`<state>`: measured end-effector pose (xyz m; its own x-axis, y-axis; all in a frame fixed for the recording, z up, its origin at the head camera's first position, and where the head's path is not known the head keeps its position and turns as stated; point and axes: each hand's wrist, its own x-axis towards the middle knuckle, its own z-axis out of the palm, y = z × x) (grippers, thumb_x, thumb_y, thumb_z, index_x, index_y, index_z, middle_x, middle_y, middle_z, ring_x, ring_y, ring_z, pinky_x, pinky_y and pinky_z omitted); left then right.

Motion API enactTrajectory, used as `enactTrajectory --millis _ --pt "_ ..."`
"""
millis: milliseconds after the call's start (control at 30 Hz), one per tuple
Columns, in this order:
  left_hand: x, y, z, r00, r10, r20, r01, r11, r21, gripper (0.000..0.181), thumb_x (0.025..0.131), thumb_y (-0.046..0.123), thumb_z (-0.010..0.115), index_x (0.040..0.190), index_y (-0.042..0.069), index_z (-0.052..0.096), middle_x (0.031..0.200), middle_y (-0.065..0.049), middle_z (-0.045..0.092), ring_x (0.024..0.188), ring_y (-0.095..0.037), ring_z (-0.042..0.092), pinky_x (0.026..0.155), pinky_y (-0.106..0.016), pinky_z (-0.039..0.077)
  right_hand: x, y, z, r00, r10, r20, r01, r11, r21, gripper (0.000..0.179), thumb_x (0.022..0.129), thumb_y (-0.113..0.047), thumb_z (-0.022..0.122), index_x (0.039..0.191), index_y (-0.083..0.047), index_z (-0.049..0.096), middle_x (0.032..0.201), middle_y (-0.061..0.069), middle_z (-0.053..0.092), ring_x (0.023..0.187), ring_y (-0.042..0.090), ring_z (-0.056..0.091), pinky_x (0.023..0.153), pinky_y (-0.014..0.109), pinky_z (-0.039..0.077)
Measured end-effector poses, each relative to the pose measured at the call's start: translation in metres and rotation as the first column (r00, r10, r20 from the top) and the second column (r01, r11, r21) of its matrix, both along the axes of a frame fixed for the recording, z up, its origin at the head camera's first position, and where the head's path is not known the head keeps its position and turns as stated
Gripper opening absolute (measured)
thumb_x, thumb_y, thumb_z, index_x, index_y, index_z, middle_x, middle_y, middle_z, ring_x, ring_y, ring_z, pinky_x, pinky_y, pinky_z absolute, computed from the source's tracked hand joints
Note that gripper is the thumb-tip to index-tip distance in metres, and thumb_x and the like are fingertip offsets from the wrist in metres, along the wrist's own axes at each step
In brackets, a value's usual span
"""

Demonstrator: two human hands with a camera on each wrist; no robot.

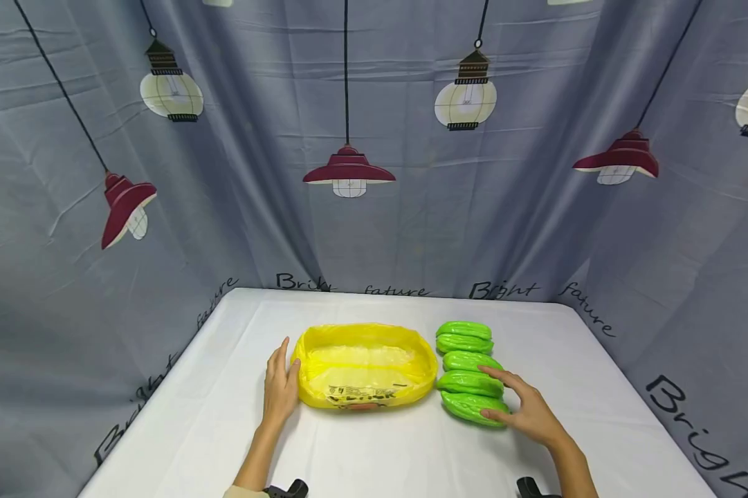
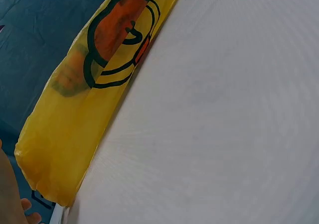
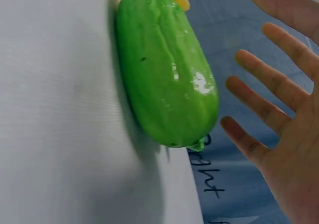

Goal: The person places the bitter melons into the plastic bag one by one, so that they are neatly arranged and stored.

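A yellow plastic bag [image 1: 425, 387] with printing on its front stands with its wide mouth facing up on the white table. My left hand [image 1: 280, 387] is upright at the bag's left end, fingers straight and thumb close to the rim. In the left wrist view the bag's side [image 2: 75, 149] carries an orange and black cartoon print. To the right of the bag lie several glossy green ridged gourds [image 1: 470, 382] in a column. My right hand [image 1: 535, 415] hovers by the nearest ones with its fingers spread. In the right wrist view those fingers are apart from the front gourd [image 3: 167, 74].
The white tabletop [image 1: 380, 456] ends at a grey-blue curtain [image 1: 361, 235] printed with lamps and lettering, which surrounds the back and both sides. Black wrist-camera mounts [image 1: 295, 488] show at the bottom edge.
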<state>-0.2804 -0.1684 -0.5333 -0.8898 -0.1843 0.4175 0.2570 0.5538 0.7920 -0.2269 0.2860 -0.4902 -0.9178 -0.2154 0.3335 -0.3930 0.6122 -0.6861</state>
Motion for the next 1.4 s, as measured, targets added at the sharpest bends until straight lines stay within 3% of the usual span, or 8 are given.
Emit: enactTrajectory --millis 367,533,633,667,800,967,1133,1400 --pt "-0.002 -0.001 -0.009 0.999 -0.035 0.036 0.035 0.999 -0.004 0.051 0.101 0.033 0.035 0.148 0.017 0.022 0.142 -0.023 0.026 0.124 -0.048 0.032 0.093 -0.067 0.027 0.003 -0.003 -0.011 0.996 0.081 -0.044 -0.081 0.997 0.003 0.066 0.068 -0.031 0.082 0.128 -0.028 0.054 0.128 -0.007 0.055 0.121 0.025 0.044 0.091 0.065 0.032" --pt "-0.003 -0.001 -0.013 0.997 -0.052 0.049 0.053 0.998 -0.016 0.051 0.100 0.036 0.034 0.148 0.018 0.023 0.141 -0.022 0.028 0.123 -0.047 0.033 0.093 -0.068 0.028 0.003 -0.006 -0.014 0.989 0.128 -0.079 -0.124 0.991 0.045 0.064 0.069 -0.025 0.082 0.127 -0.021 0.056 0.127 -0.002 0.056 0.120 0.030 0.046 0.093 0.060 0.033" --pt "-0.003 -0.001 -0.015 0.996 -0.066 0.054 0.067 0.997 -0.028 0.051 0.100 0.037 0.034 0.148 0.021 0.023 0.141 -0.021 0.029 0.124 -0.046 0.033 0.094 -0.067 0.027 0.007 -0.012 -0.008 0.989 0.131 -0.075 -0.128 0.991 0.045 0.064 0.067 -0.018 0.082 0.126 -0.014 0.057 0.125 0.003 0.057 0.119 0.034 0.046 0.101 0.038 0.032" --pt "-0.003 -0.001 -0.015 0.996 -0.072 0.055 0.074 0.997 -0.030 0.051 0.100 0.036 0.034 0.148 0.021 0.022 0.141 -0.021 0.029 0.124 -0.045 0.032 0.095 -0.067 0.026 0.007 -0.013 -0.009 0.988 0.133 -0.072 -0.131 0.991 0.037 0.065 0.067 -0.016 0.083 0.126 -0.015 0.057 0.125 0.002 0.057 0.120 0.029 0.046 0.102 0.029 0.029" --pt "-0.002 -0.001 -0.016 0.995 -0.084 0.054 0.087 0.995 -0.048 0.051 0.101 0.035 0.033 0.148 0.022 0.021 0.141 -0.020 0.029 0.125 -0.044 0.032 0.096 -0.065 0.025 0.003 -0.013 -0.013 0.988 0.146 -0.058 -0.144 0.989 0.031 0.066 0.066 -0.014 0.083 0.126 -0.015 0.056 0.125 0.000 0.058 0.120 0.022 0.047 0.097 0.007 0.020" --pt "-0.001 -0.001 -0.015 0.996 -0.083 0.043 0.085 0.995 -0.052 0.051 0.101 0.034 0.035 0.148 0.021 0.022 0.139 -0.020 0.031 0.124 -0.043 0.032 0.097 -0.064 0.025 -0.003 -0.009 -0.020 0.986 0.153 -0.067 -0.148 0.986 0.075 0.063 0.068 -0.019 0.082 0.126 -0.021 0.057 0.124 -0.007 0.058 0.119 0.019 0.048 0.098 0.014 0.025" --pt "-0.002 -0.001 -0.016 0.996 -0.085 0.030 0.087 0.994 -0.060 0.051 0.100 0.033 0.037 0.148 0.021 0.023 0.138 -0.021 0.032 0.123 -0.043 0.033 0.096 -0.063 0.026 -0.005 -0.008 -0.021 0.976 0.182 -0.120 -0.167 0.977 0.130 0.058 0.069 -0.018 0.082 0.122 -0.023 0.060 0.119 -0.009 0.060 0.114 0.019 0.051 0.096 0.036 0.034" --pt "-0.002 -0.002 -0.017 0.995 -0.086 0.055 0.089 0.994 -0.061 0.051 0.100 0.034 0.036 0.148 0.021 0.023 0.138 -0.019 0.030 0.123 -0.042 0.033 0.096 -0.062 0.027 -0.004 -0.007 -0.020 0.950 0.253 -0.185 -0.224 0.961 0.165 0.045 0.072 -0.012 0.078 0.115 -0.018 0.066 0.117 0.000 0.062 0.107 0.023 0.055 0.085 0.051 0.043"
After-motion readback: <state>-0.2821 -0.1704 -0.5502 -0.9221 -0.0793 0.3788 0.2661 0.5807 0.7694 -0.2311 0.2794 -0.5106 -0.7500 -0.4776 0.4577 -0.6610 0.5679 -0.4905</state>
